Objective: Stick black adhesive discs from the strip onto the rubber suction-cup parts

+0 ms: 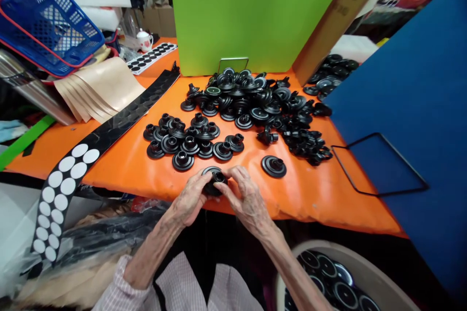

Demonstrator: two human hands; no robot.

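Note:
Both my hands meet over the front edge of the orange table (321, 199). My left hand (189, 199) and my right hand (244, 197) together grip a black moulded rubber flanged piece (214, 181), and my fingers hide part of it. A neat group of matching pieces (182, 143) stands just beyond my hands, flange down. Farther back lies a loose heap of them (251, 102). One lone piece (273, 166) sits to the right of my right hand.
A long black strip with white round stickers (60, 194) runs over the table's left side. A green board (248, 14) stands behind the heap, and a blue panel (401, 121) rises at the right. A blue basket (47, 26) sits back left. A round tub of black discs (333, 277) stands below right.

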